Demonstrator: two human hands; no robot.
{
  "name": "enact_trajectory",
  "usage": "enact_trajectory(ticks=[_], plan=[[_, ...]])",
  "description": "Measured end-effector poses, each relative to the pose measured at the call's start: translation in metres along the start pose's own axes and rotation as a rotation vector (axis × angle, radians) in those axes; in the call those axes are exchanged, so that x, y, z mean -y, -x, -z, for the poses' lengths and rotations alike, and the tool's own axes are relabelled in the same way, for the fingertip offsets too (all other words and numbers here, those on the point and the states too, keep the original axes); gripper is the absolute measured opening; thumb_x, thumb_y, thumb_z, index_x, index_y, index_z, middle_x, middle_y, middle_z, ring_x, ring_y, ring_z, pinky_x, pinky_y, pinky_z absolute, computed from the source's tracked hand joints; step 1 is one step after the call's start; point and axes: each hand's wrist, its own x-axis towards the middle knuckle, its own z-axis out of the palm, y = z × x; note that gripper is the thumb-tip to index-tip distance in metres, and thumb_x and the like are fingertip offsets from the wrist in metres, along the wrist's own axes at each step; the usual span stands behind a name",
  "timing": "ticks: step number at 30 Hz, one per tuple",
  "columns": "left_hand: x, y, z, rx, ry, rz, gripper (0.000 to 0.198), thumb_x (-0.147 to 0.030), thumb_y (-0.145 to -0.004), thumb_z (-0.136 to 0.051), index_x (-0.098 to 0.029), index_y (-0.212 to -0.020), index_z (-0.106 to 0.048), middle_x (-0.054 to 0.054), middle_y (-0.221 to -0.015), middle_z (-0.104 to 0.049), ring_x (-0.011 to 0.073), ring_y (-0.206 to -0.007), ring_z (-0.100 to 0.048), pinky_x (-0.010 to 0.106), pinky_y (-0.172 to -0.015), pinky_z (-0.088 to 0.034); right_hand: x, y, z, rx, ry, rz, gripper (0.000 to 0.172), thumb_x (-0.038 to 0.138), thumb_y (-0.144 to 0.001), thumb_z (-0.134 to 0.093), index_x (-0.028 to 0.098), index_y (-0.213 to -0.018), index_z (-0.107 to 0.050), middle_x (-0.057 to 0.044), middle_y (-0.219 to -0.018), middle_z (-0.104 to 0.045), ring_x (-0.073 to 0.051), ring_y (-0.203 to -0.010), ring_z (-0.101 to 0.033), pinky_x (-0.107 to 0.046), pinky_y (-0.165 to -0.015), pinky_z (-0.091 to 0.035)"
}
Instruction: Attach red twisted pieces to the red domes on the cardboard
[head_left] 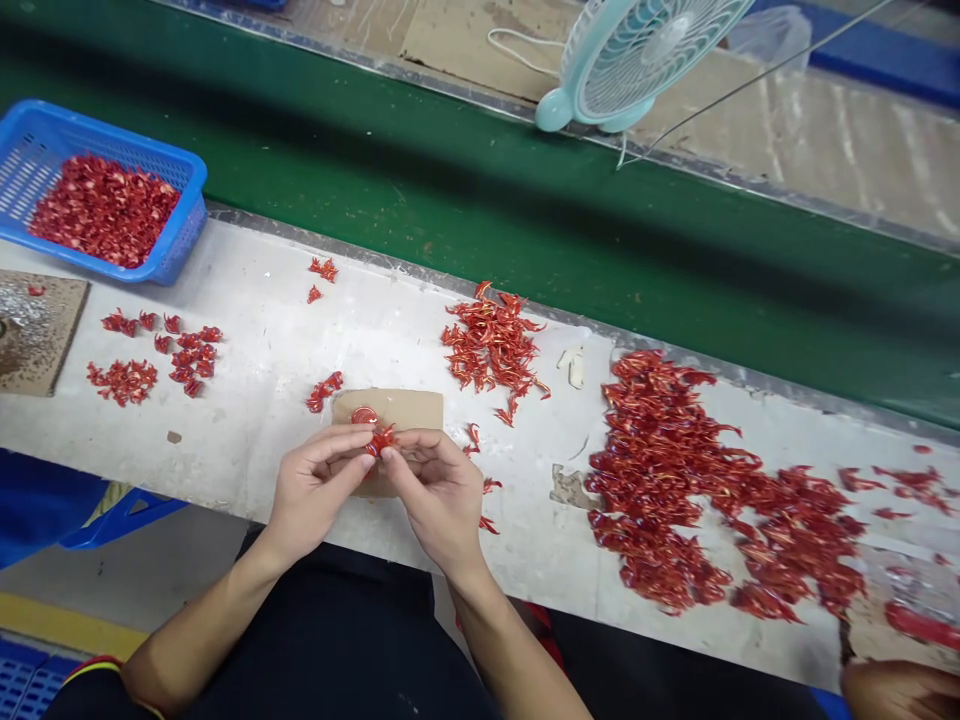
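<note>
Dark shirt [360,630] nearest the camera, just below white table [262,340]. Big red pile [652,480] on the right, blue basket [184,235] of red bits [109,210] at far left. Left hand [311,490] and right hand [444,498] close together, thumbs and fingers of both pinched on one red piece [381,438]. Cardboard pad [416,408] underneath. Could go wrong, probably: a drop, from a loosened pinch on something so small and glossy, then a mix-up with nearby loose pieces [324,392]. Red piece between both sets of fingertips, clear of the palms, over cardboard pad; cannot tell whether touching it.
</note>
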Motion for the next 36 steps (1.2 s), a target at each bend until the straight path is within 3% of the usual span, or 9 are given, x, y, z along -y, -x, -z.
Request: enact_trajectory(ticks=[6, 9, 13, 18, 21, 25, 27, 32, 36], plan=[[0.004, 0.0, -0.001, 0.169, -0.143, -0.05, 0.018, -0.029, -0.089, -0.072, -0.026, -0.105, -0.08, 0.009, -0.12, -0.073, 0.0247, -0.112, -0.07, 0.036, -0.089, -0.062, -0.005, 0.006, 0.014, -0.025, -0.005, 0.001, 0.025, 0.034, -0.087, -0.077, 0.026, -0.097, -0.055, 0.0, -0.083, -0.072, -0.015, -0.07, -0.068, -0.026, -0.062, -0.056], [0.002, -0.013, 0.013, 0.089, -0.399, -0.212, 0.018, -0.029, -0.09, -0.07, -0.025, -0.107, -0.076, 0.009, -0.12, -0.071, 0.0209, -0.094, -0.07, 0.035, -0.084, -0.059, -0.012, 0.014, 0.035, -0.108, 0.027, 0.01, 0.029, 0.034, -0.088, -0.076, 0.027, -0.098, -0.049, 0.0, -0.085, -0.074, -0.015, -0.069, -0.069, -0.027, -0.062, -0.055], [0.002, -0.038, 0.044, -0.123, -0.809, -0.307, 0.034, -0.033, -0.088, -0.072, -0.022, -0.12, -0.068, 0.01, -0.119, -0.067, 0.0227, -0.091, -0.064, 0.038, -0.087, -0.053, -0.033, 0.029, 0.081, -0.35, 0.155, 0.036, 0.031, 0.037, -0.087, -0.075, 0.027, -0.096, -0.047, 0.002, -0.078, -0.068, -0.015, -0.062, -0.065, -0.027, -0.059, -0.053], [0.008, -0.057, 0.064, -0.05, -1.039, -0.193, 0.029, -0.037, -0.091, -0.065, -0.022, -0.116, -0.068, 0.008, -0.104, -0.072, 0.028, -0.097, -0.064, 0.041, -0.09, -0.049, -0.063, 0.05, 0.144, -0.719, 0.362, 0.073, 0.035, 0.038, -0.081, -0.076, 0.025, -0.095, -0.047, 0.002, -0.078, -0.063, -0.016, -0.066, -0.062, -0.029, -0.064, -0.051], [0.007, -0.057, 0.066, -0.099, -0.952, -0.106, 0.029, -0.041, -0.087, -0.07, -0.023, -0.111, -0.069, 0.005, -0.102, -0.073, 0.0248, -0.092, -0.067, 0.039, -0.086, -0.052, -0.076, 0.061, 0.176, -0.923, 0.518, 0.111, 0.034, 0.037, -0.076, -0.075, 0.023, -0.093, -0.048, 0.002, -0.079, -0.059, -0.015, -0.068, -0.06, -0.029, -0.066, -0.049], [-0.004, -0.053, 0.07, -0.207, -0.574, 0.033, 0.031, -0.038, -0.078, -0.082, -0.022, -0.101, -0.07, 0.003, -0.099, -0.075, 0.0213, -0.087, -0.071, 0.035, -0.081, -0.056, -0.088, 0.073, 0.205, -1.118, 0.751, 0.029, 0.031, 0.034, -0.074, -0.071, 0.022, -0.093, -0.049, 0.0, -0.082, -0.061, -0.017, -0.067, -0.06, -0.031, -0.067, -0.047], [-0.01, -0.051, 0.072, -0.204, -0.407, 0.037, 0.028, -0.032, -0.075, -0.085, -0.021, -0.097, -0.072, 0.001, -0.095, -0.076, 0.0207, -0.088, -0.071, 0.034, -0.084, -0.057, -0.092, 0.077, 0.213, -1.159, 0.85, -0.022, 0.028, 0.034, -0.075, -0.069, 0.023, -0.093, -0.05, -0.002, -0.083, -0.062, -0.018, -0.065, -0.061, -0.032, -0.068, -0.047], [-0.013, -0.051, 0.077, -0.203, -0.171, -0.113, 0.02, -0.019, -0.072, -0.088, -0.023, -0.089, -0.078, 0.0, -0.105, -0.075, 0.0184, -0.098, -0.068, 0.027, -0.083, -0.057, -0.095, 0.081, 0.223, -1.202, 0.969, -0.111, 0.026, 0.035, -0.075, -0.066, 0.024, -0.091, -0.049, -0.003, -0.081, -0.063, -0.021, -0.066, -0.063, -0.035, -0.07, -0.049], [-0.011, -0.05, 0.078, -0.155, 0.002, -0.052, 0.019, -0.018, -0.074, -0.086, -0.023, -0.091, -0.079, -0.001, -0.097, -0.075, 0.0176, -0.095, -0.069, 0.026, -0.084, -0.059, -0.092, 0.081, 0.23, -1.261, 1.0, -0.143, 0.025, 0.037, -0.076, -0.066, 0.024, -0.092, -0.052, -0.004, -0.08, -0.064, -0.025, -0.075, -0.065, -0.039, -0.079, -0.05]])
